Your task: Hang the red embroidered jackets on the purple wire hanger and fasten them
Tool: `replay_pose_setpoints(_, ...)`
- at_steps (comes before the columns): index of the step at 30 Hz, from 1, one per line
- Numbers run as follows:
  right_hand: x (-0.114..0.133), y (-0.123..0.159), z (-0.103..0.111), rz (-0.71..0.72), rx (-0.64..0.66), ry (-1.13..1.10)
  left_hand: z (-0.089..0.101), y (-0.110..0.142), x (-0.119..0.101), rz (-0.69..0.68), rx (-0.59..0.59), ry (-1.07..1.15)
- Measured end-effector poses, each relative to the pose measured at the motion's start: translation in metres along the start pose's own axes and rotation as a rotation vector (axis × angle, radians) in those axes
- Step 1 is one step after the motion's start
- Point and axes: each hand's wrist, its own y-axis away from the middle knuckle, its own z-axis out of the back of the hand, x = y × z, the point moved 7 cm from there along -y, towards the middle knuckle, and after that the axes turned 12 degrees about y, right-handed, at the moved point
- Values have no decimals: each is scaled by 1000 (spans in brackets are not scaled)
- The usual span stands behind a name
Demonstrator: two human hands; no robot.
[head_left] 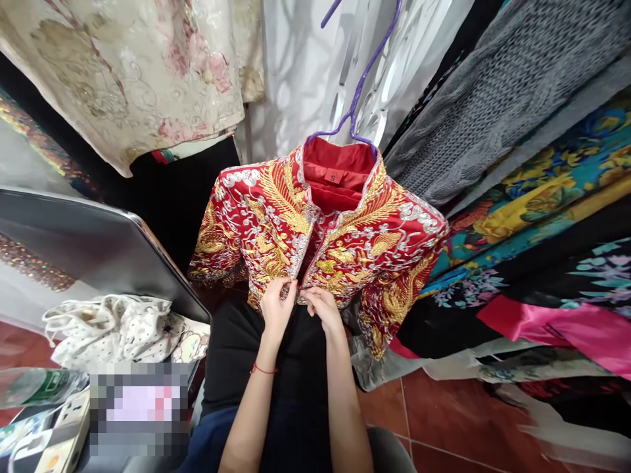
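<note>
A red jacket (345,230) with heavy gold and silver embroidery hangs on a purple hanger (362,79) in front of me, its collar open to a red lining. My left hand (277,303) pinches the left front edge at the jacket's bottom hem. My right hand (323,307) pinches the right front edge beside it. Both hands have their fingers closed on the fabric where the two fronts meet. A red thread bracelet circles my left wrist.
A grey open case lid (98,243) and a cream spotted cloth (113,325) lie at left. A plastic bottle (39,386) sits lower left. Patterned fabrics (542,190) hang at right, a pink one (566,328) lower. Red floor tiles (434,414) show below.
</note>
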Motion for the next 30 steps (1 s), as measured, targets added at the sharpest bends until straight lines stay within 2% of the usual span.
replay_pose_setpoints(6,-14,-4,-1,16,-75,103,15,0,-9,-77,-26,25)
replay_pose_setpoints(9,-25,-6,3,11,-114,172,26,-1,-25,-179,-14,16)
replay_pose_setpoints(12,-31,-6,12,0,-141,223,45,-4,-46,-276,-69,26)
replay_pose_setpoints(16,-23,2,16,-2,-60,241,53,-10,-63,-295,-21,33)
replay_pose_setpoints(21,-5,13,-2,-3,103,218,49,-11,-60,-241,24,63)
replay_pose_setpoints(27,8,22,-10,43,118,234,54,-12,-52,-202,39,46)
replay_pose_setpoints(30,14,26,-10,110,68,328,52,-11,-53,-206,63,49)
